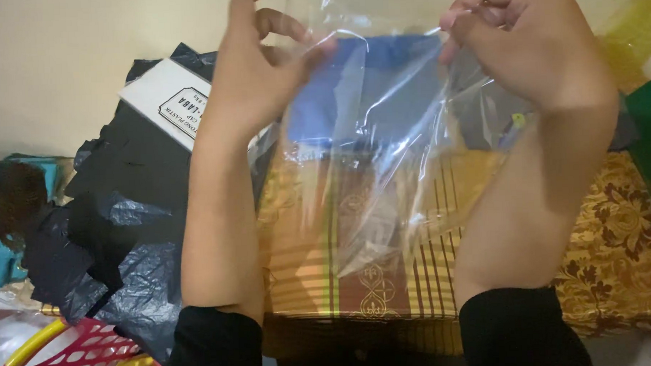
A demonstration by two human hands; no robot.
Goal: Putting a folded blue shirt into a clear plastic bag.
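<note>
Looking down, I see a pale wall [54, 62] behind gold-and-brown patterned folded cloth [372, 275], 1 crumpled black plastic bag [124, 212] and 1 red-and-yellow plastic basket [65, 358]. 2 hands up: left hand [253, 84] and right hand [530, 39] each pinch the clear plastic bag [382, 159], held above the cloth; its contents I cannot tell.

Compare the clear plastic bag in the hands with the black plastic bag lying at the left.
The clear plastic bag is see-through, showing the striped brown-and-gold folded cloth behind it; the black plastic bag is opaque. The clear one is held up by the left hand and right hand; the black one lies crumpled and untouched. Both are thin, wrinkled plastic.
</note>
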